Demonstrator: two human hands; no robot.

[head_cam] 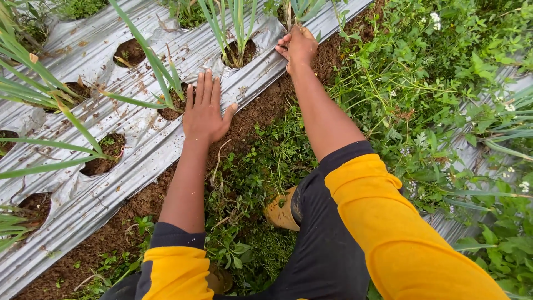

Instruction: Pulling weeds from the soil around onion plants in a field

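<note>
Pressing flat with fingers spread, the left hand rests on the silver plastic mulch, apparently bracing, just at 3 o'clock of a planting hole holding a green onion plant. The right hand, toward 1 o'clock, curls closed around weed stems at the sheet's edge.

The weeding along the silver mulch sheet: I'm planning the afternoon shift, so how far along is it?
Done: the planting holes in the silver mulch sheet show mostly bare soil around the leek-like plants. In hand: the left hand rests flat on the sheet's edge, and the right hand reaches to a plant base at the far hole. Left: thick weeds cover the furrow, and small ones dot the soil strip.
</note>
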